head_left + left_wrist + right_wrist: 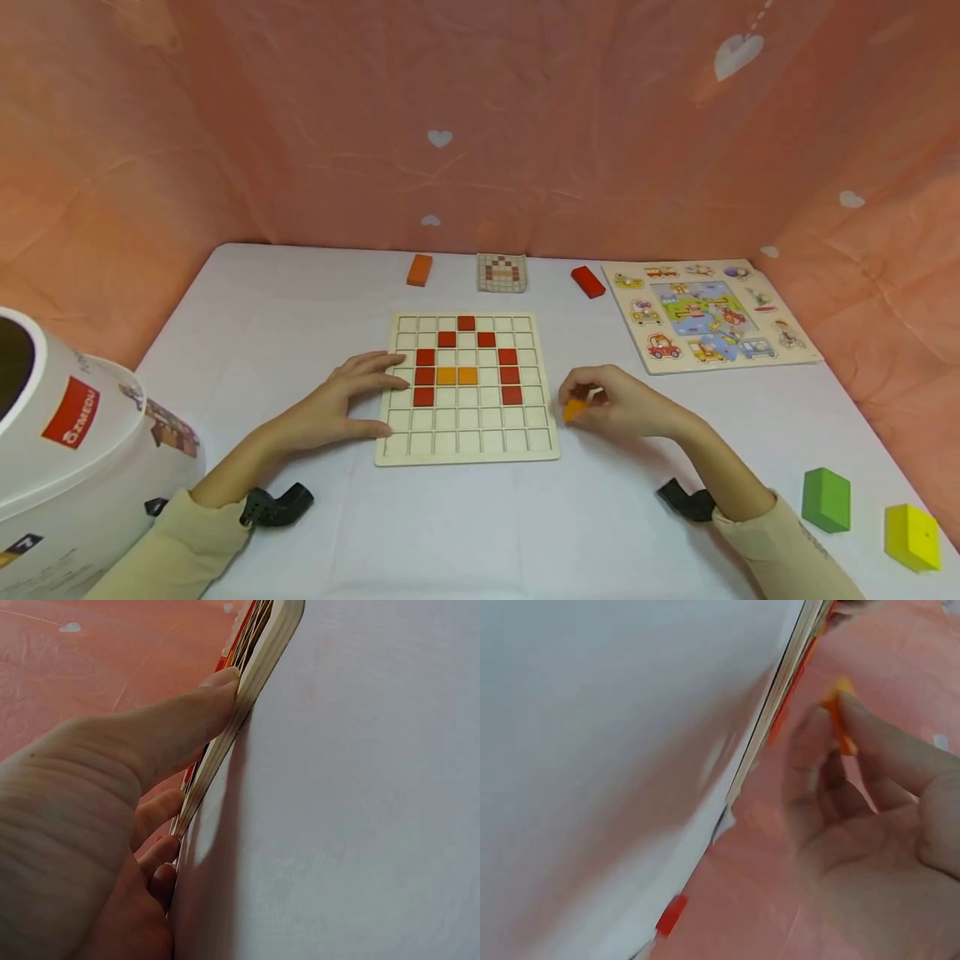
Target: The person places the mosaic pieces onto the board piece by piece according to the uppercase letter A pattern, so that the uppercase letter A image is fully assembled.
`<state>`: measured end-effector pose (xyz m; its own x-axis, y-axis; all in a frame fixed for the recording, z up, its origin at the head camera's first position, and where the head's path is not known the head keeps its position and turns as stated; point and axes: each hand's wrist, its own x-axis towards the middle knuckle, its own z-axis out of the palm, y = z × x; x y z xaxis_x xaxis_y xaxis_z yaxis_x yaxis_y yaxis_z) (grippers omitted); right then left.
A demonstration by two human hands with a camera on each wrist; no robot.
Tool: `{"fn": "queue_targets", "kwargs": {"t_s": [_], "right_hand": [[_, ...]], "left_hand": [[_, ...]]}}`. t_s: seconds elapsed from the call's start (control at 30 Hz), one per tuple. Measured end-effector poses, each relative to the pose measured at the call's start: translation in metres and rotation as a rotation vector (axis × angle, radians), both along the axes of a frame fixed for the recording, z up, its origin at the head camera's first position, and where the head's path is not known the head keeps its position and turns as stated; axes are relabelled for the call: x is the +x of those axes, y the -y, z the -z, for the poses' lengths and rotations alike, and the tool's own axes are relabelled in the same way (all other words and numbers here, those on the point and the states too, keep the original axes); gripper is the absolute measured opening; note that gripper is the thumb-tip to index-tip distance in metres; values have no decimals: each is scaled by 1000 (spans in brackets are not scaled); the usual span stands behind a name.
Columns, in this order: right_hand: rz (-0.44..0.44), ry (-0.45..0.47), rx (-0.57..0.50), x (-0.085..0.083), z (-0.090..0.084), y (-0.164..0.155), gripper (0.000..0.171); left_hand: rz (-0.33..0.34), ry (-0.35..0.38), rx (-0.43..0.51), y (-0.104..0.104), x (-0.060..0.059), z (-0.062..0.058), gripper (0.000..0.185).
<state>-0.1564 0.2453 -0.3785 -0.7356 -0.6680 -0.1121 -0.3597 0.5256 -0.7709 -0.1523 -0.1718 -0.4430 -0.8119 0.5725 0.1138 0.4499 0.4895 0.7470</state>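
A wooden grid board lies mid-table, with red tiles forming an arch and two orange tiles inside it. My left hand rests flat at the board's left edge, fingers straight, thumb against its side; the left wrist view shows the thumb pressed on the board's edge. My right hand is just right of the board and pinches a small orange tile between thumb and fingers. The right wrist view shows that orange tile at the fingertips.
A pattern card lies behind the board, between an orange block and a red block. A vehicle puzzle sits at right. Green and yellow blocks lie near right. A white container stands at left.
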Motion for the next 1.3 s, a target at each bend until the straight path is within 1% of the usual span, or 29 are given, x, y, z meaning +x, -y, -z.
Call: {"fn": "queue_targets", "kwargs": {"t_s": [0.13,0.27,0.37,0.47,0.6,0.77,1.07,1.3], "right_hand": [[-10,7,-33,-19,-4,28,13],[-25,-15,-24,-39,-6,57,13],[-64,-49,-13,-50,-6,76,14],[-94,-75,6,-57,-5,92,15],[-101,-85,49,-60,-1,103,16],[-108,-79,104,-58,0,108,13],[-86,-69,105,-58,-1,106,14],[-66,-112,122,-56,-1,103,15]], "left_hand": [[1,5,1,0,0,0,52],[4,10,2,0,-1,-1,53],[8,6,5,1,-1,-1,53],[7,9,-2,1,-1,-1,54],[10,7,-7,0,-1,-2,55],[16,-8,-2,0,-2,-1,53],[22,-14,10,1,-3,0,51],[21,-13,12,0,-2,0,51]]}}
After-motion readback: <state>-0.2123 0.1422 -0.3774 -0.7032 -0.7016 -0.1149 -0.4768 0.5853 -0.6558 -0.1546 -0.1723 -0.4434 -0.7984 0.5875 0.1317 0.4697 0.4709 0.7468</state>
